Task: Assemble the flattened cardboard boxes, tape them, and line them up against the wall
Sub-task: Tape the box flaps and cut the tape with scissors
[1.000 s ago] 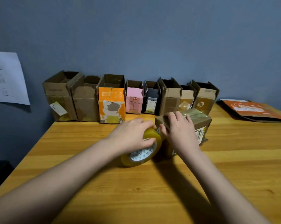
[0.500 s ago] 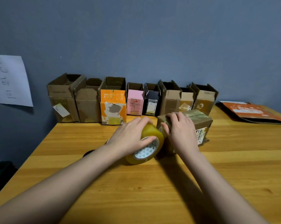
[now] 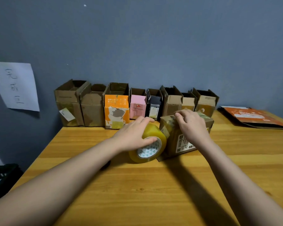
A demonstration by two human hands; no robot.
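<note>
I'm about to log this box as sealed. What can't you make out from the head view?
- Seam on the brown box: covered by the right hand.
- Tape strip between tape roll and box: hidden behind the left hand.
- Dark object on the table: mostly behind the left forearm.
- Shipping label print: too small.

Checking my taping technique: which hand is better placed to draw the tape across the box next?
Left, probably. The left hand already grips the tape roll right beside the box, while the right hand rests on the box top, steadying it.
</note>
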